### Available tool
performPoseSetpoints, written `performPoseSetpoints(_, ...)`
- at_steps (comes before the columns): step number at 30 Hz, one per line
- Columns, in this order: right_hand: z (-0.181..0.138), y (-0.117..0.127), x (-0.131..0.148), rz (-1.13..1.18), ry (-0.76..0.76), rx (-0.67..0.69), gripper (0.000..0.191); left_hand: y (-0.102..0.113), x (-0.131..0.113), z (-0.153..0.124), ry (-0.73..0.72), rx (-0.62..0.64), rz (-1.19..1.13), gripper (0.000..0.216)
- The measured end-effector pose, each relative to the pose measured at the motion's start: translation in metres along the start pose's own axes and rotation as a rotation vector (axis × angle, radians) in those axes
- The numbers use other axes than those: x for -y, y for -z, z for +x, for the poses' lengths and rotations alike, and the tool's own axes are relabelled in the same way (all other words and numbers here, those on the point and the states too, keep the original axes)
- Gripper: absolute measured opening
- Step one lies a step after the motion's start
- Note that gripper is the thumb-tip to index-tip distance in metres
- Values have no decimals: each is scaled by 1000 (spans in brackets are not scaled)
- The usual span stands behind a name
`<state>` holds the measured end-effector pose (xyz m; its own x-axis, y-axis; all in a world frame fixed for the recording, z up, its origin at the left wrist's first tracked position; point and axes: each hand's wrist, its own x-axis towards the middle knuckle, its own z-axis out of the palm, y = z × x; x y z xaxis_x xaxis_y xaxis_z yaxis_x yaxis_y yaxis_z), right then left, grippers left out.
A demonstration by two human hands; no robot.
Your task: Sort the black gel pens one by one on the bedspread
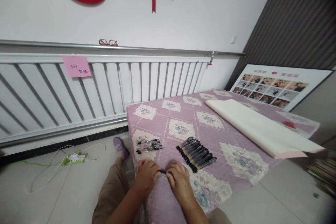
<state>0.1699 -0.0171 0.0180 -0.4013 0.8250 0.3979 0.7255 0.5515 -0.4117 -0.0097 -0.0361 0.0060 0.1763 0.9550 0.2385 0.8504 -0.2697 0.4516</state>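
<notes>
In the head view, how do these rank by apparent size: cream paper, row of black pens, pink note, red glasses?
1. cream paper
2. row of black pens
3. pink note
4. red glasses
Note and glasses sit farther away; true sizes unsure.

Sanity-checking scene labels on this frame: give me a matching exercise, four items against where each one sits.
Things:
1. red-framed glasses
2. pink note
3. row of black pens
4. single black pen

Places:
a. pinched between the left hand and the right hand
b. laid on the purple quilted cover, beyond the right hand
c. stuck to the front of the radiator
d. resting on the pipe above the radiator

Pairs: 1-d, 2-c, 3-b, 4-a
</notes>
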Motion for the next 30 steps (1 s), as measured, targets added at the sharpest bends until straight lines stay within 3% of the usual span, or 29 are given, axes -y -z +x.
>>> performPoseSetpoints(6,-2,-5,-5,12,11,-23,10,0,0,1,20,42,26,18)
performPoseSetpoints(12,-2,-8,-8,-13,-13,-80,22,2,0,1,24,43,31,18)
performPoseSetpoints(15,-1,-6,-6,-26,-18,-35,6,3,-1,1,27,36,20,19)
performPoseSetpoints(18,1,-3,-4,-17,-11,-24,12,4,-1,1,26,30,19,19)
performPoseSetpoints(30,-2,-12,-18,109,-49,-178,10,0,-2,-3,110,-105,1,17)
